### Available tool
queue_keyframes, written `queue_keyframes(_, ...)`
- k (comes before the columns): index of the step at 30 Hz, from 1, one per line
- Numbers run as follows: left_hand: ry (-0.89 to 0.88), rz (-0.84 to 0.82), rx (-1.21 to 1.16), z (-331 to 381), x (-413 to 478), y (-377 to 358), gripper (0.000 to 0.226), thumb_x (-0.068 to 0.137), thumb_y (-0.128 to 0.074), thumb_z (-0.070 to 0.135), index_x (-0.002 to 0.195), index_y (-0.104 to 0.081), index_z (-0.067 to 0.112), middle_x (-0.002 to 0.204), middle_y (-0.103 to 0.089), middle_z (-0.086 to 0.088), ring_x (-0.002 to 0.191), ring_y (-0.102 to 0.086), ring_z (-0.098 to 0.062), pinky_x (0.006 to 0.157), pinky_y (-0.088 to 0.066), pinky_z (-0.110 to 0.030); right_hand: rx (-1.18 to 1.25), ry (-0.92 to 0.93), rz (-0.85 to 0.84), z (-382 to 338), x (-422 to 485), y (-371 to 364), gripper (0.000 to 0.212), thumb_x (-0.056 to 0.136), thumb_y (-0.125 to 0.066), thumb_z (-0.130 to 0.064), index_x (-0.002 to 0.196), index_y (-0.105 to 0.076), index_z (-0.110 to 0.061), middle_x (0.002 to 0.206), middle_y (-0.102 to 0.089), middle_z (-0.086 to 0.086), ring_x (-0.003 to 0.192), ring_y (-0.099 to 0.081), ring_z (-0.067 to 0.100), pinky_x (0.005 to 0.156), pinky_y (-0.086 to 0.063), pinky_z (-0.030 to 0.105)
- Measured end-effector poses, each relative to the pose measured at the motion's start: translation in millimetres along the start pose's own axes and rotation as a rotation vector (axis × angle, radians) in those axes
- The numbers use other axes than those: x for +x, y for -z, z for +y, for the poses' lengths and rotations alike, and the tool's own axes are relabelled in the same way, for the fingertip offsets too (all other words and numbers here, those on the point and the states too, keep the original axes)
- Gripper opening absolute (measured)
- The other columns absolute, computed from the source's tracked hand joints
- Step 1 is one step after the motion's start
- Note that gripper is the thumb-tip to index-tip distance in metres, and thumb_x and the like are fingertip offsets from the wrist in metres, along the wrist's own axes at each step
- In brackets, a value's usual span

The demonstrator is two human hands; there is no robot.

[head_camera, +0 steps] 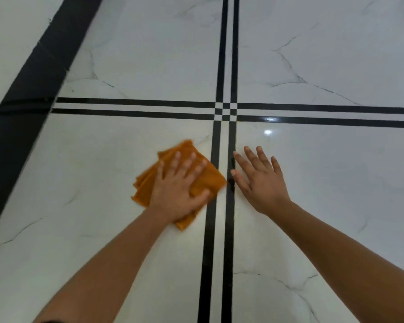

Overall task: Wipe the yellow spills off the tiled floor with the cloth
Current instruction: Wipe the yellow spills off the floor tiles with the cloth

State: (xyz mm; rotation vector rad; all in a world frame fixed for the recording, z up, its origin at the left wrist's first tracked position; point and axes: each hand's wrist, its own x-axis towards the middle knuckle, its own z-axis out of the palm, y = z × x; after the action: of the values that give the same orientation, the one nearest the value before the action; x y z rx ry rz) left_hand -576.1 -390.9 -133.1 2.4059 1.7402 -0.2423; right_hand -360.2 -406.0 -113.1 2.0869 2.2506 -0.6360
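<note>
A folded orange cloth (147, 183) lies flat on the white marble floor tile (91, 183), just left of the double black stripe. My left hand (180, 185) presses on it with straight, spread fingers; its edges are motion-blurred. My right hand (259, 180) is flat on the floor to the right of the stripe, fingers spread, holding nothing. A faint yellowish tint shows on the floor between the stripes by the cloth's right edge; no clear yellow spill shows elsewhere.
Double black stripes (219, 229) cross at a small checkered junction (226, 111) ahead of my hands. A wide black border band (33, 89) runs diagonally along the left. Glossy white tiles extend on all sides, with a light reflection (267, 132).
</note>
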Motion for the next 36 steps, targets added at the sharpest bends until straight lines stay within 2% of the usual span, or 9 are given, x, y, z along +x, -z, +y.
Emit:
queue_keyframes(3, 0.351, 0.063, -0.106, -16, 15, 4, 0.074, 0.083, -0.012, 0.072, 0.145, 0.012, 0.039, 0.157, 0.010, 0.004, 0.143, 0.013, -0.027, 0.111, 0.009, -0.053, 0.013, 0.035, -0.013, -15, 3, -6, 0.057, 0.095, -0.012, -0.052, 0.148, -0.003, -0.034, 0.158, 0.002, -0.005, 0.144, 0.012, 0.016, 0.116, 0.007, 0.039)
queue_keyframes(8, -0.002, 0.094, -0.012, -72, -45, -12, 0.074, 0.077, -0.017, 0.072, 0.143, 0.000, 0.043, 0.156, -0.010, 0.007, 0.144, -0.008, -0.026, 0.112, -0.006, -0.052, -0.010, 0.096, -0.001, -48, 17, -13, 0.057, 0.095, -0.010, -0.055, 0.148, -0.005, -0.034, 0.158, -0.001, -0.004, 0.145, 0.011, 0.016, 0.115, 0.007, 0.039)
queue_keyframes(13, 0.571, 0.095, -0.173, -106, -28, -7, 0.071, 0.085, -0.016, 0.070, 0.146, 0.003, 0.040, 0.158, 0.002, 0.006, 0.144, 0.008, -0.025, 0.113, 0.003, -0.053, -0.023, 0.197, -0.046, -86, 20, -23, 0.066, 0.085, -0.002, -0.058, 0.147, -0.003, -0.035, 0.158, 0.000, -0.006, 0.145, 0.011, 0.016, 0.116, 0.008, 0.039)
queue_keyframes(18, 0.322, 0.070, -0.092, -121, -104, -17, 0.078, 0.073, -0.005, 0.078, 0.143, 0.004, 0.044, 0.157, -0.005, 0.009, 0.145, 0.001, -0.022, 0.113, 0.000, -0.050, -0.038, 0.267, -0.061, -117, 27, -27, 0.061, 0.091, -0.006, -0.058, 0.148, -0.004, -0.034, 0.158, 0.000, -0.006, 0.145, 0.011, 0.016, 0.115, 0.009, 0.039)
queue_keyframes(23, 0.772, 0.068, -0.223, -137, -82, -14, 0.070, 0.086, -0.015, 0.069, 0.147, 0.003, 0.039, 0.158, 0.002, 0.005, 0.144, 0.008, -0.025, 0.113, 0.004, -0.054, -0.030, 0.305, -0.075, -130, 21, -36, 0.056, 0.096, -0.013, -0.052, 0.148, -0.005, -0.033, 0.158, -0.001, -0.005, 0.144, 0.012, 0.016, 0.116, 0.008, 0.038)
queue_keyframes(27, 0.379, 0.133, -0.128, -68, -155, -33, 0.074, 0.080, -0.024, 0.068, 0.146, -0.015, 0.036, 0.155, -0.019, 0.003, 0.143, -0.012, -0.028, 0.111, -0.006, -0.053, -0.028, 0.267, -0.044, -115, 3, -43, 0.065, 0.088, -0.001, -0.059, 0.148, -0.004, -0.033, 0.158, -0.001, -0.004, 0.145, 0.010, 0.016, 0.114, 0.009, 0.036)
queue_keyframes(30, 0.138, 0.125, -0.054, -87, -162, -39, 0.073, 0.078, -0.028, 0.069, 0.144, -0.021, 0.038, 0.151, -0.032, 0.001, 0.141, -0.019, -0.026, 0.109, -0.015, -0.053, -0.020, 0.232, -0.008, -97, -17, -46, 0.073, 0.081, 0.005, -0.061, 0.148, -0.004, -0.033, 0.158, -0.003, -0.004, 0.145, 0.009, 0.014, 0.114, 0.009, 0.035)
queue_keyframes(34, 0.675, 0.108, -0.193, -91, -114, -26, 0.072, 0.082, -0.018, 0.069, 0.146, -0.003, 0.041, 0.158, -0.005, 0.006, 0.144, 0.003, -0.026, 0.112, 0.002, -0.054, -0.005, 0.203, 0.042, -73, -31, -44, 0.071, 0.084, 0.001, -0.059, 0.148, -0.011, -0.031, 0.158, -0.009, -0.003, 0.145, 0.004, 0.016, 0.114, 0.006, 0.035)
queue_keyframes(36, 0.634, 0.126, -0.163, -47, -117, -28, 0.074, 0.081, -0.018, 0.068, 0.147, -0.004, 0.037, 0.158, -0.007, 0.002, 0.144, 0.001, -0.030, 0.111, 0.002, -0.057, 0.018, 0.171, 0.068, -63, -34, -40, 0.070, 0.086, -0.002, -0.059, 0.148, -0.013, -0.028, 0.158, -0.010, -0.002, 0.145, 0.002, 0.017, 0.115, 0.003, 0.037)
